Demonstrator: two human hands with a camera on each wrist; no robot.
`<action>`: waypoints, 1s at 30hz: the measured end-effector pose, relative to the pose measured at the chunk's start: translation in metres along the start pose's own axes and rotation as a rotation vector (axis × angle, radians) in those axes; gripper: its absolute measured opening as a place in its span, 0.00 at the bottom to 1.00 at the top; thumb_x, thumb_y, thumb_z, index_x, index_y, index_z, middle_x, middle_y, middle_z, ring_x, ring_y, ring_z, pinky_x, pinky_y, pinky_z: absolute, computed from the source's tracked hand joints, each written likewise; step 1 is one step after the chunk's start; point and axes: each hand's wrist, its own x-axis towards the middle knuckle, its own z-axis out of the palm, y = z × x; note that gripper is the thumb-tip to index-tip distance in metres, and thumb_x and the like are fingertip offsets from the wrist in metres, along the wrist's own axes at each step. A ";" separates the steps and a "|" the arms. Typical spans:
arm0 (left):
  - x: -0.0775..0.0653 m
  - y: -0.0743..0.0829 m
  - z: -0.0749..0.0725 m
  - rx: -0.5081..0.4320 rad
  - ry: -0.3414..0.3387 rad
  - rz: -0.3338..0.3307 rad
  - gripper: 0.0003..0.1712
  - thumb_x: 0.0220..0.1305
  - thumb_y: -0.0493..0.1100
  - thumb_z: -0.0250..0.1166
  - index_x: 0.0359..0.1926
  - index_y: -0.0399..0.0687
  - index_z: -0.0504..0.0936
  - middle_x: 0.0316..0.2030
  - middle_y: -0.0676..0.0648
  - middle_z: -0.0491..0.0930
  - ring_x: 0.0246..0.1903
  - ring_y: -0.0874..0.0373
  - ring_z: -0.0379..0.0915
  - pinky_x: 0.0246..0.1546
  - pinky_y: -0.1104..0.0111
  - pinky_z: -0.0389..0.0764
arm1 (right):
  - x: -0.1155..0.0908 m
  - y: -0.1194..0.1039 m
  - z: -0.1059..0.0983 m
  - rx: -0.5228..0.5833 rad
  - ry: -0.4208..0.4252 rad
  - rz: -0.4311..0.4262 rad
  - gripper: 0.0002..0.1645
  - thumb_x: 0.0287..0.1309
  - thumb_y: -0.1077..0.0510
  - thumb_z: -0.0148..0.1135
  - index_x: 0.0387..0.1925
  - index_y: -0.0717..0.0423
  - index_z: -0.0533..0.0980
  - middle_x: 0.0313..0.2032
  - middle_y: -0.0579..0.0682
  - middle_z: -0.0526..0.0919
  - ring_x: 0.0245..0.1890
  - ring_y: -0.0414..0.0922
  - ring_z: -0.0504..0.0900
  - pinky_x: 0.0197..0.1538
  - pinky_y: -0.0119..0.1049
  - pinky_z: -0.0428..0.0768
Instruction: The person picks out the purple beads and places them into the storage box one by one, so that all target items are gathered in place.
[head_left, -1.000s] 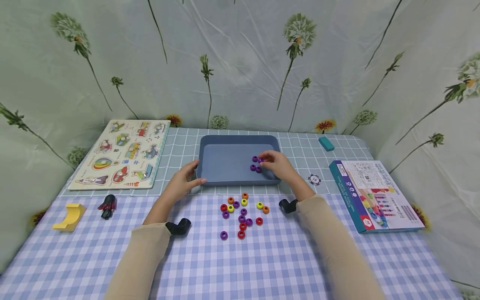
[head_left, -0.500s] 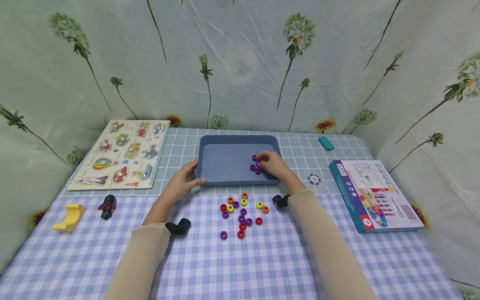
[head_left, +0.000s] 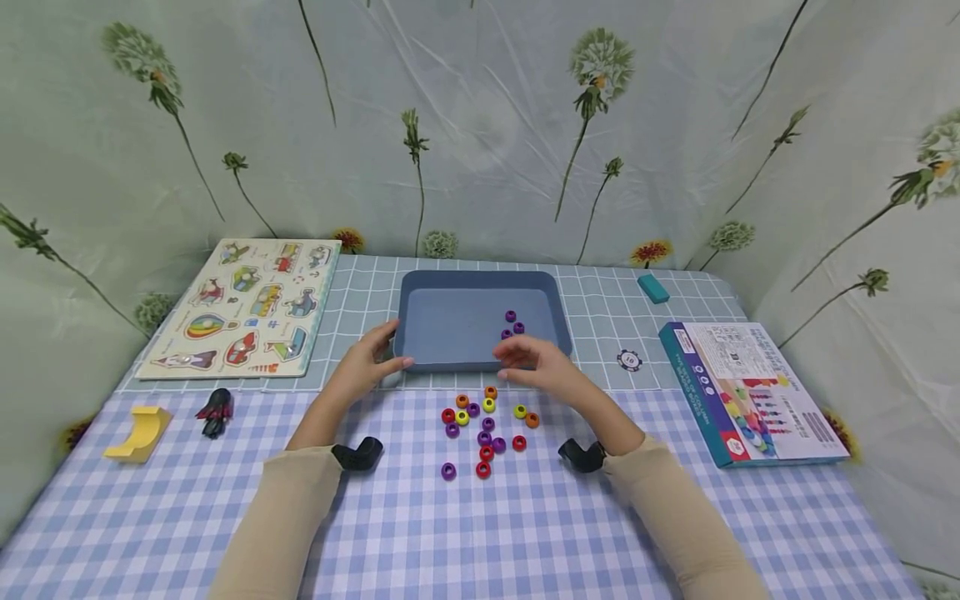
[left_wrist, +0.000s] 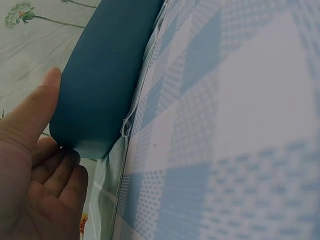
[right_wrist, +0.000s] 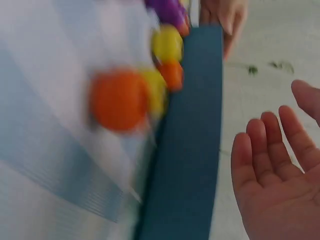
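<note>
At the front left corner of the blue-grey tray [head_left: 450, 325] is my left hand [head_left: 363, 360], its thumb along the front wall and its fingers against the left wall. The left wrist view shows this hand [left_wrist: 37, 170] holding the corner between thumb and bent fingers. My right hand [head_left: 538, 363] hovers over the tray's front right edge with nothing in it. Its fingers look loose and parted in the right wrist view. Several purple beads [head_left: 519, 327] lie in the tray's right part, some partly hidden behind the right hand. Red [head_left: 483, 470], yellow [head_left: 520, 411], orange [head_left: 532, 420] and purple beads [head_left: 448, 471] are scattered in front.
A picture puzzle board [head_left: 247, 308] lies at the back left. Nearer are a yellow curved block [head_left: 139, 435] and a small dark figure [head_left: 215, 413]. On the right are a boxed toy set [head_left: 753, 392], a poker chip [head_left: 629, 360] and a teal block [head_left: 653, 288].
My right hand has let go of a purple bead in the tray and drawn back toward the front edge, fingers parting. The left hand stays at the tray's corner.
</note>
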 end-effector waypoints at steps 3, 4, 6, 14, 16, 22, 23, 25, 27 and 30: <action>0.001 0.000 0.001 -0.004 0.001 0.003 0.46 0.44 0.55 0.60 0.61 0.42 0.51 0.59 0.41 0.49 0.57 0.50 0.48 0.55 0.64 0.57 | -0.011 0.009 0.012 -0.005 -0.079 0.006 0.16 0.45 0.67 0.57 0.40 0.69 0.69 0.37 0.60 0.73 0.37 0.55 0.71 0.43 0.46 0.71; 0.001 0.000 0.001 -0.004 0.002 0.003 0.46 0.44 0.55 0.60 0.61 0.42 0.51 0.59 0.41 0.49 0.57 0.50 0.48 0.55 0.64 0.57 | -0.013 0.015 0.015 -0.014 -0.104 0.016 0.16 0.45 0.66 0.58 0.39 0.67 0.70 0.37 0.58 0.74 0.38 0.54 0.71 0.43 0.45 0.71; 0.001 0.000 0.001 -0.006 0.001 0.007 0.46 0.44 0.55 0.60 0.60 0.42 0.51 0.59 0.40 0.49 0.57 0.50 0.48 0.55 0.63 0.57 | -0.017 0.027 0.021 -0.037 -0.148 0.046 0.15 0.45 0.63 0.59 0.38 0.62 0.72 0.36 0.54 0.75 0.37 0.49 0.72 0.42 0.41 0.73; -0.002 0.005 0.000 -0.015 -0.005 0.002 0.45 0.45 0.54 0.60 0.61 0.41 0.50 0.59 0.40 0.49 0.57 0.49 0.47 0.55 0.63 0.56 | -0.020 0.047 0.031 -0.227 -0.254 0.047 0.13 0.44 0.58 0.60 0.37 0.48 0.75 0.35 0.37 0.75 0.36 0.35 0.70 0.40 0.29 0.72; -0.004 0.010 -0.001 -0.024 -0.004 0.003 0.44 0.47 0.51 0.60 0.60 0.39 0.50 0.59 0.39 0.49 0.57 0.48 0.47 0.55 0.62 0.56 | -0.020 0.045 0.032 -0.287 -0.267 0.040 0.13 0.44 0.56 0.60 0.37 0.46 0.75 0.36 0.36 0.74 0.36 0.34 0.69 0.40 0.28 0.71; -0.001 0.001 0.000 -0.011 -0.002 -0.001 0.46 0.44 0.56 0.60 0.61 0.43 0.51 0.59 0.41 0.49 0.56 0.49 0.48 0.55 0.63 0.57 | -0.018 0.041 0.035 -0.351 -0.265 0.053 0.11 0.46 0.56 0.59 0.36 0.46 0.75 0.35 0.35 0.73 0.35 0.33 0.69 0.40 0.27 0.71; -0.001 0.000 0.000 -0.008 -0.003 -0.002 0.46 0.44 0.56 0.60 0.61 0.43 0.51 0.59 0.41 0.49 0.56 0.49 0.48 0.55 0.63 0.57 | -0.018 0.041 0.035 -0.338 -0.258 0.065 0.11 0.46 0.56 0.59 0.36 0.46 0.75 0.34 0.35 0.73 0.34 0.33 0.70 0.39 0.27 0.72; 0.000 0.000 0.000 -0.007 -0.002 0.001 0.46 0.44 0.55 0.60 0.61 0.43 0.51 0.59 0.41 0.49 0.56 0.49 0.48 0.55 0.63 0.57 | -0.017 0.041 0.033 -0.295 -0.233 0.089 0.10 0.46 0.57 0.59 0.35 0.47 0.74 0.32 0.36 0.74 0.32 0.34 0.71 0.36 0.27 0.73; 0.000 -0.001 0.000 -0.003 -0.006 0.005 0.46 0.44 0.56 0.60 0.61 0.42 0.50 0.59 0.41 0.49 0.57 0.50 0.48 0.55 0.63 0.57 | -0.016 0.041 0.030 -0.237 -0.196 0.103 0.11 0.46 0.59 0.59 0.35 0.48 0.74 0.31 0.37 0.75 0.31 0.34 0.72 0.34 0.27 0.74; 0.000 -0.001 0.000 -0.004 -0.004 0.008 0.46 0.44 0.56 0.60 0.61 0.42 0.51 0.59 0.41 0.49 0.57 0.51 0.48 0.55 0.64 0.57 | -0.010 0.036 0.022 -0.127 -0.117 0.077 0.12 0.46 0.64 0.58 0.36 0.55 0.73 0.32 0.43 0.75 0.32 0.37 0.73 0.36 0.28 0.75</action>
